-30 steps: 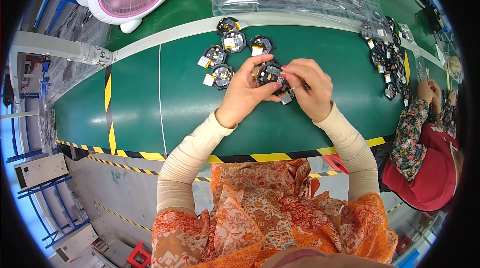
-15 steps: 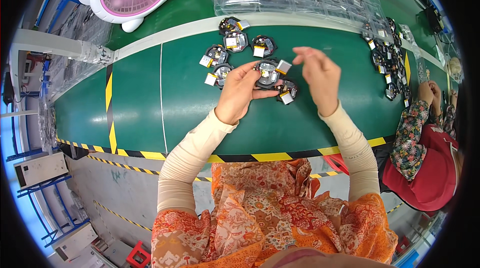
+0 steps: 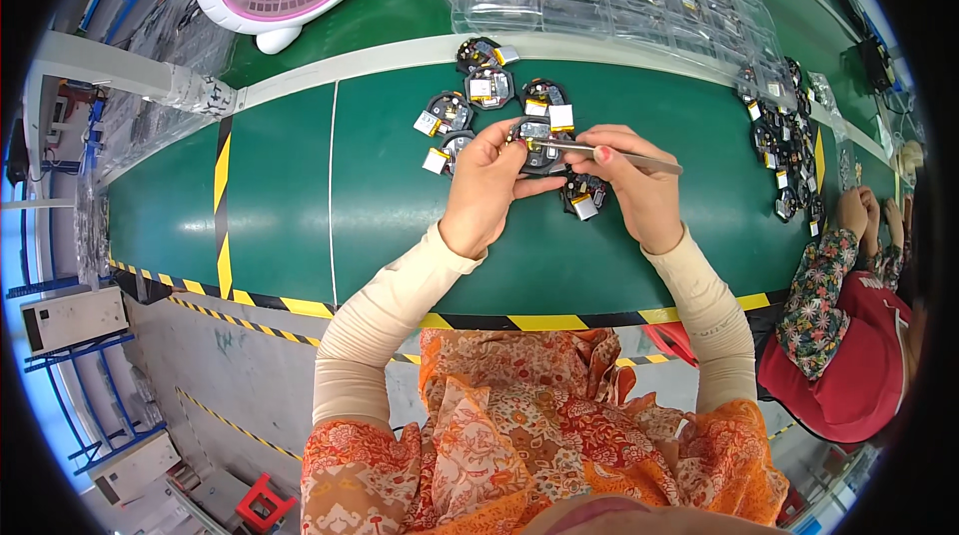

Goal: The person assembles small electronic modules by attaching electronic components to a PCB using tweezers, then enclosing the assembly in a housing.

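left hand (image 3: 479,190) grips the round module (image 3: 535,159) by its rim, likely to steady it under the tweezers (image 3: 656,164) pinched in the right hand (image 3: 647,193).

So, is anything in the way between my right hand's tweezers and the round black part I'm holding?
Nothing visible is. The tweezers in your right hand reach over the round black part in your left hand. A second black part lies nearer you, off the tweezers' line.
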`<action>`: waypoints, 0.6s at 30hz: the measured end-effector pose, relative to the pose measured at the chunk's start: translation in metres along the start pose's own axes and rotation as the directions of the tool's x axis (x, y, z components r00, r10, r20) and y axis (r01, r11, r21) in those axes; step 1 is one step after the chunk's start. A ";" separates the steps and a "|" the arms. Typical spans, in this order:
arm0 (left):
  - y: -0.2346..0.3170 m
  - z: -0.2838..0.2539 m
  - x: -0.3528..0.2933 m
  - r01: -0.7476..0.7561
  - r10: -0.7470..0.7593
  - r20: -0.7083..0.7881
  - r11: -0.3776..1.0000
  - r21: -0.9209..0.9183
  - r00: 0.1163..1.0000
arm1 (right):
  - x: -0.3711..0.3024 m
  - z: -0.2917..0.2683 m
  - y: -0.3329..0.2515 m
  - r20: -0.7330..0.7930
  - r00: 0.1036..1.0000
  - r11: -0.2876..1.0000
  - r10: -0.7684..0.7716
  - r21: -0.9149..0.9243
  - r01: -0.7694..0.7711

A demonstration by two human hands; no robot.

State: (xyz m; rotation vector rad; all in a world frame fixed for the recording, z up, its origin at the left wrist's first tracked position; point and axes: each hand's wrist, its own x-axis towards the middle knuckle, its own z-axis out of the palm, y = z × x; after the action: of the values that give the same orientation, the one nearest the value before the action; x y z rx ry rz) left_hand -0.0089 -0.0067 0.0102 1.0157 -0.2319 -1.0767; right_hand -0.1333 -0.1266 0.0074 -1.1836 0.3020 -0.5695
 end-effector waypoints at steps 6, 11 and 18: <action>-0.002 0.000 0.000 0.004 -0.004 -0.002 1.000 0.011 1.000 | 0.000 0.002 0.004 0.001 1.000 0.997 -0.015 -0.075 0.015; -0.001 0.001 0.000 0.001 -0.001 -0.002 1.000 0.000 1.000 | -0.002 0.008 0.005 -0.038 0.999 0.997 -0.032 -0.072 0.029; 0.000 0.002 -0.001 0.034 -0.035 -0.004 0.999 -0.030 0.999 | -0.005 0.005 0.002 0.048 0.982 0.945 -0.180 -0.268 0.187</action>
State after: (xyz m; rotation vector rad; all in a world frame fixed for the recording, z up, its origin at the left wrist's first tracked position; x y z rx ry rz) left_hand -0.0107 -0.0070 0.0119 0.9986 -0.1947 -1.1060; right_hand -0.1342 -0.1191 0.0065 -1.4933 0.2571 -0.6923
